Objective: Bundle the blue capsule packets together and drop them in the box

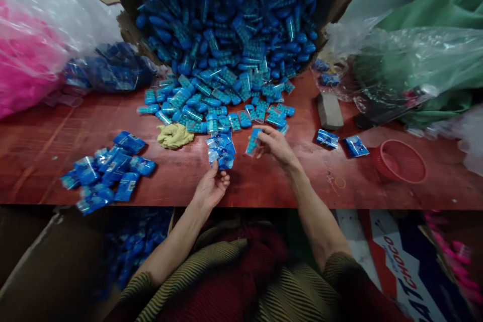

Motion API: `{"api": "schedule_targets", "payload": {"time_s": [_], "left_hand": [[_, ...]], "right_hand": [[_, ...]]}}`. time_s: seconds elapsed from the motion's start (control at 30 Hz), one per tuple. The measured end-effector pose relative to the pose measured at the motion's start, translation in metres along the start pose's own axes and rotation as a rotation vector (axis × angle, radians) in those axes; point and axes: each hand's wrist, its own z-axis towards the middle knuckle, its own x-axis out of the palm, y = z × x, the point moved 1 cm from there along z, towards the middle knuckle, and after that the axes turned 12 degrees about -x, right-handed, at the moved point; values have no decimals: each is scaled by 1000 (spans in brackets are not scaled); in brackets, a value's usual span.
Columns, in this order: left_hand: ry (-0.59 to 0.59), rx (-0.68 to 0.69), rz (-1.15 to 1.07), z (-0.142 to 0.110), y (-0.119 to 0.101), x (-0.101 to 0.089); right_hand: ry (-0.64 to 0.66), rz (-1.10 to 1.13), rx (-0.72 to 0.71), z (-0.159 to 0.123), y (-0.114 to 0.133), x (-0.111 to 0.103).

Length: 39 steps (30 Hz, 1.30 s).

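Note:
My left hand (212,186) is closed on a bunch of small clear packets with blue contents (221,150), held upright above the red table (264,181). My right hand (276,145) pinches a single blue packet (252,142) at the near edge of a big heap of blue packets (226,60), which spills out of a tipped cardboard box (124,25) onto the table. A yellow crumpled lump (174,136) lies just left of the held bunch.
A stack of bundled blue packets (107,171) lies at the left. Two loose packets (341,142), a grey block (329,109) and a red basket (400,161) sit at the right. Plastic bags with pink (22,60) and green (433,40) contents flank the heap.

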Motion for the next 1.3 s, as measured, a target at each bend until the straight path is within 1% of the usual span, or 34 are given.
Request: {"api": "schedule_targets", "payload": {"time_s": [0.03, 0.1, 0.17, 0.23, 0.33, 0.6, 0.8, 0.97, 1.1, 1.2, 1.3], "left_hand": [[-1, 3, -7, 1, 1, 0], [2, 8, -8, 1, 3, 0], [17, 18, 1, 2, 5, -1], [31, 32, 13, 2, 7, -2], [47, 55, 27, 2, 10, -6], [116, 126, 39, 4, 10, -12], [162, 205, 54, 1, 7, -11], [169, 228, 88, 0, 2, -11], [183, 279, 117, -1, 1, -12], [193, 310, 113, -3, 1, -11], [201, 299, 113, -4, 0, -10]], "right_hand": [[-24, 202, 11, -11, 1, 6], [-30, 464, 28, -30, 2, 18], [-47, 587, 35, -41, 1, 28], [-74, 633, 37, -45, -1, 34], [-96, 646, 31, -45, -5, 37], [-67, 652, 5, -57, -2, 36], [-55, 654, -28, -67, 2, 37], [-25, 634, -76, -71, 4, 37], [-4, 593, -102, -74, 8, 37], [-15, 585, -109, -79, 9, 38], [-35, 579, -107, -82, 9, 38]]}}
